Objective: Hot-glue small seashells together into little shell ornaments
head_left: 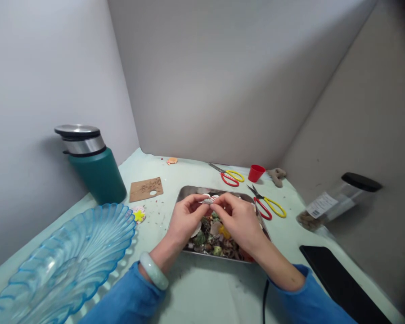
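Observation:
Above a metal tray (219, 257), my left hand (188, 219) and my right hand (240, 220) meet fingertip to fingertip. Both are closed in a pinch on a small greyish-white piece (208, 201), perhaps a shell; its exact kind is too small to make out. Inside the tray lie many small shells, stones and ornaments, among them a yellow star-shaped piece (224, 232) and a dark green stone (199, 238). My hands and wrists hide part of the tray's contents. A pale green bangle (154, 271) circles my left wrist.
A blue scalloped dish (70, 256) and a teal bottle (97, 175) stand at left, near a brown card (146, 189). Two pairs of scissors (230, 175), a red cup (256, 173), a clear jar (337, 202) and a black flat object (340, 281) lie beyond and right.

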A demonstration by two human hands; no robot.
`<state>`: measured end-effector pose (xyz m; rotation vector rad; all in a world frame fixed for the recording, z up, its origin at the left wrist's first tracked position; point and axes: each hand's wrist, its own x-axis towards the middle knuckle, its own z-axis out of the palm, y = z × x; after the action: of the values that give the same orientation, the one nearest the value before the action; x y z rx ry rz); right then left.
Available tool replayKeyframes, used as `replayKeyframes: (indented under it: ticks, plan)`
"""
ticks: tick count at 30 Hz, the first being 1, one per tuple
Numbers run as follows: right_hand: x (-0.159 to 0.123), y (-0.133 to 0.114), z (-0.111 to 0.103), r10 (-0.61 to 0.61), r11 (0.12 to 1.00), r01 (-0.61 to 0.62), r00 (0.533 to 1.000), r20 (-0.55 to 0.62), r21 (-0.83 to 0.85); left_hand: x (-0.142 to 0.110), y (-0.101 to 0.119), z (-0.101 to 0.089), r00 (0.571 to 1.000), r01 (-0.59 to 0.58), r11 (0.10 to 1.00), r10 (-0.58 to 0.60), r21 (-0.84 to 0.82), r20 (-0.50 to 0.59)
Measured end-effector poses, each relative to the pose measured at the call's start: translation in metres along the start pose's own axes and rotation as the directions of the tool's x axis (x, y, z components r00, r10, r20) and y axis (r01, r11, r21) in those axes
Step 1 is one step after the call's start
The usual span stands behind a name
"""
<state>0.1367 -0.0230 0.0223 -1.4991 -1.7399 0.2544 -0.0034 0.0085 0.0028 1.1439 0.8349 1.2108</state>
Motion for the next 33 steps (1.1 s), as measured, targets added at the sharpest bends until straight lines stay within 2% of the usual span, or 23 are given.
replayKeyframes:
  ticks: [2,6,9,14,24,27,30,33]
  plan:
    - [0.002,0.0,-0.003,0.111,0.982,-0.121,0.991,0.073,0.143,0.0,0.0,0.0,1.0,-0.002,1.0,0.002,0.014,0.007]
    - [0.007,0.0,-0.01,0.271,0.86,-0.355,0.926,0.262,0.366,-0.001,0.0,0.0,0.999,-0.02,1.0,0.019,0.014,0.039]
    - [0.008,0.001,-0.011,0.286,0.808,-0.406,0.904,0.318,0.427,-0.001,0.0,0.0,0.998,-0.021,1.0,0.022,-0.015,0.064]
    - [0.008,0.0,-0.013,0.3,0.784,-0.439,0.887,0.351,0.439,-0.001,0.0,0.0,0.996,-0.011,0.999,0.014,-0.034,0.088]
    - [0.006,-0.002,-0.012,0.322,0.782,-0.453,0.881,0.346,0.428,-0.004,0.005,0.001,0.996,-0.01,1.0,0.011,-0.009,0.084]
    - [0.006,-0.002,-0.011,0.31,0.814,-0.425,0.894,0.322,0.396,-0.003,0.004,0.0,0.997,-0.008,1.0,0.008,0.003,0.071]
    - [0.005,-0.002,-0.01,0.262,0.87,-0.353,0.922,0.284,0.343,-0.002,0.003,-0.001,0.998,0.013,1.0,-0.013,-0.008,0.055]
    - [0.004,-0.002,-0.008,0.156,0.946,-0.202,0.969,0.189,0.255,0.0,0.001,-0.003,0.999,0.042,0.998,-0.041,-0.037,0.025]
